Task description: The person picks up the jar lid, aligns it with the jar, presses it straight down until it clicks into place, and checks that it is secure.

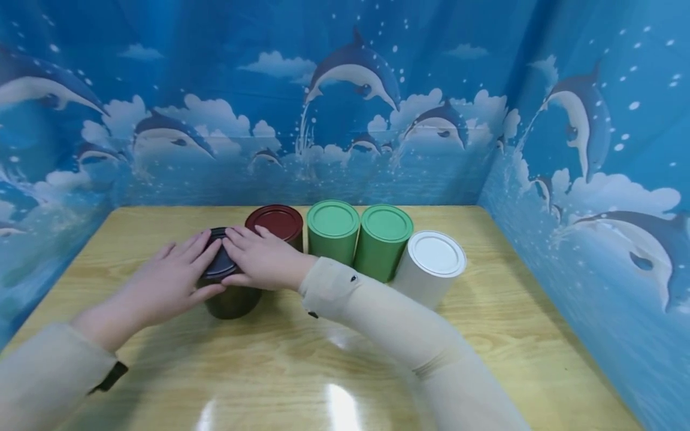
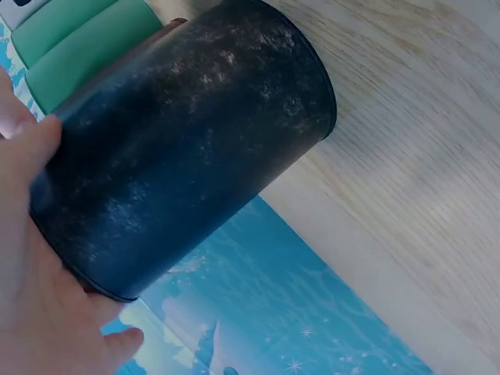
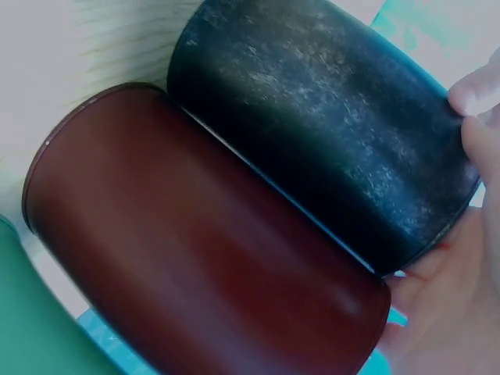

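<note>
A black can [image 1: 234, 304] with scuffed sides stands on the table, left of the middle. My left hand [image 1: 164, 284] holds its top from the left, fingers over the lid and thumb low on the near side. From the right, my right hand [image 1: 268, 260] grips the same top, with its fingertips close to the left ones. In the left wrist view a thumb presses the side of the black can [image 2: 187, 148]. Right against it in the right wrist view is a dark red can [image 3: 203, 242]. The lid is partly hidden under both hands.
Right of the red can stand two green cans [image 1: 333, 221] side by side, then a white can [image 1: 436, 254]. My right forearm crosses in front of them. A blue dolphin-print curtain [image 1: 215, 173] borders the wooden table [image 1: 280, 371] at the back and sides.
</note>
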`<state>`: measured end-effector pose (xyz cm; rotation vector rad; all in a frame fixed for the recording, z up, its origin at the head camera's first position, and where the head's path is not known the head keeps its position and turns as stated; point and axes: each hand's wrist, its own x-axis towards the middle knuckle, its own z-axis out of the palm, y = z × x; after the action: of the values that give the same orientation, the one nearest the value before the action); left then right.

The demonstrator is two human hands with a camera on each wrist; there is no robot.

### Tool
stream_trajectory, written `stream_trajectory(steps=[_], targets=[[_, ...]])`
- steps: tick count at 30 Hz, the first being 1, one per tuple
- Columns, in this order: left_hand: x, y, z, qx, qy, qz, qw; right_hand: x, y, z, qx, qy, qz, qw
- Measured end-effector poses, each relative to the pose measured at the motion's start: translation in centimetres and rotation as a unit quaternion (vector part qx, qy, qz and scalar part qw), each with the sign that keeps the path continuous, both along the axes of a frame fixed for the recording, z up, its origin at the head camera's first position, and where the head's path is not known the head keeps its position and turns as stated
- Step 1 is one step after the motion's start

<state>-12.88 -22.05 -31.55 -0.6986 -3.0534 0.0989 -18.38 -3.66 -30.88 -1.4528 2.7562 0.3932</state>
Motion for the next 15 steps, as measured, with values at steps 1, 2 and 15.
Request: stream_trajectory(steps=[1, 2, 15], targets=[[0.07, 0.07, -0.01, -0.003, 0.004, 0.000, 1.0000, 0.06, 0.01, -0.05, 0.001, 0.009, -0.003, 1.000], [0.16, 0.16, 0.01, -0.005, 0.009, 0.000, 0.9999, 0.13, 0.04, -0.09, 0.001, 0.017, -0.006, 1.000], [0.40, 0.59, 0.32, -0.008, 0.033, -0.007, 0.9994, 0.31, 0.21, 0.06, -0.017, 0.020, -0.011, 1.000]])
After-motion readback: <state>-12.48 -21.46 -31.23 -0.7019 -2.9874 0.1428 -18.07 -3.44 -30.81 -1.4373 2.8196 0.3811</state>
